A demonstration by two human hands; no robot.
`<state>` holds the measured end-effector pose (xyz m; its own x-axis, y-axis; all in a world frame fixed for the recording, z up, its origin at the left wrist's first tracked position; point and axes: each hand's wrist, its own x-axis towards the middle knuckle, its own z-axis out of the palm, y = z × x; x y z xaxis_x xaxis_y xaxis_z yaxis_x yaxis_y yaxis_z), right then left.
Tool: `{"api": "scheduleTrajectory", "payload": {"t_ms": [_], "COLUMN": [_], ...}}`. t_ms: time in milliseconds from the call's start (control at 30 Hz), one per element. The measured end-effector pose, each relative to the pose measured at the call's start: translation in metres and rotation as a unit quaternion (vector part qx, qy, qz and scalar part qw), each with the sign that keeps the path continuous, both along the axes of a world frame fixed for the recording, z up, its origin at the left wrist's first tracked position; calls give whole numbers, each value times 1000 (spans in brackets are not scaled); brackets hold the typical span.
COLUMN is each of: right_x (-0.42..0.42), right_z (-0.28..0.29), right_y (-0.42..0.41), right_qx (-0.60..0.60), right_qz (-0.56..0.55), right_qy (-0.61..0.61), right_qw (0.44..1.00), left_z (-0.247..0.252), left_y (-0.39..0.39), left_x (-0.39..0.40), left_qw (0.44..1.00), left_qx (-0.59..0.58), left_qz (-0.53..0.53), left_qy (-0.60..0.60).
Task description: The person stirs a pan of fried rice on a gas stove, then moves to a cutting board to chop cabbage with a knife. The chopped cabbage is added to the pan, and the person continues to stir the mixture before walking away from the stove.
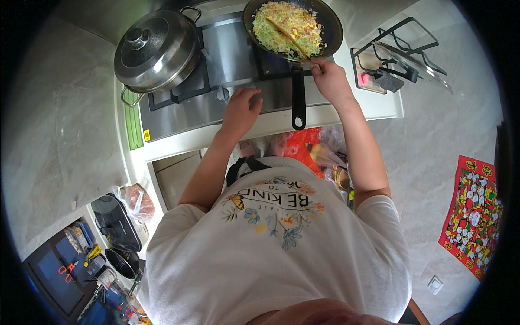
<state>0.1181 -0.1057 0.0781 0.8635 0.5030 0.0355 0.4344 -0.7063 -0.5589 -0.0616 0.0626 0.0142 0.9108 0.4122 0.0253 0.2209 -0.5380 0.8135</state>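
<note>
My right hand [332,81] grips the end of a slender wooden utensil [287,35], perhaps chopsticks or a spatula. Its far end reaches into chopped, mixed food [290,26], green, yellow and pinkish, in a dark frying pan [334,24]. Toward me points the pan's black handle [298,97], with no hand on it. Over the front of the steel gas hob [227,48] hovers my left hand [243,111], thumb and fingers apart and holding nothing. It is just right of a control knob [222,94]; whether it touches the hob is unclear.
A lidded steel pot [158,53] occupies the left burner. At the right, a black rack [410,50] holds lids and a board beside the wall. Plastic bags [302,148] lie below the counter edge [260,130]. Scissors [68,271] and containers are at lower left.
</note>
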Motion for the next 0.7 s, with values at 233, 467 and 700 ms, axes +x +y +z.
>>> {"api": "scheduleTrajectory", "payload": {"t_ms": [233, 467, 700], "right_x": [24, 58, 71], "right_z": [-7, 90, 112], "right_y": [21, -43, -34], "right_qx": [-20, -177, -258], "right_qz": [62, 131, 136], "right_qy": [-29, -38, -7], "right_qw": [997, 975, 956], "left_z": [3, -2, 3], "left_y": [4, 11, 11], "left_x": [3, -2, -2], "left_qw": [1000, 999, 999], "left_qx": [-1, -5, -3], "left_qz": [1, 7, 16], "left_qy": [-24, -32, -42]}}
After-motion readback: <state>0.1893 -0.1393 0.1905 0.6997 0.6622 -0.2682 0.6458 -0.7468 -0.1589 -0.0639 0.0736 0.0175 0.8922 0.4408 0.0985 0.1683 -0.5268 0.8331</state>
